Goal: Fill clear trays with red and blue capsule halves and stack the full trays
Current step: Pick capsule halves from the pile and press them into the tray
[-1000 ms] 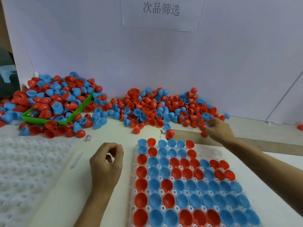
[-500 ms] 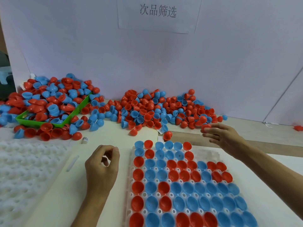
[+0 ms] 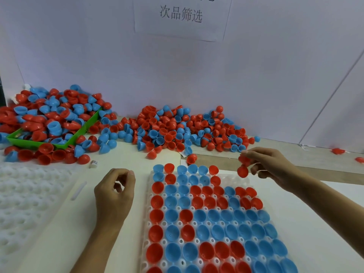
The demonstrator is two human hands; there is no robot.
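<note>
A paper sign point(image 3: 181, 15) with Chinese characters hangs on the wall point(image 3: 98, 56). A small white cube point(image 3: 93, 163) lies near a green bin point(image 3: 31, 142)

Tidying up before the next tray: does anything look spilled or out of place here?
Yes. The green bin overflows, with capsule halves spilled around it, and two red pieces lie stray far right.
</note>
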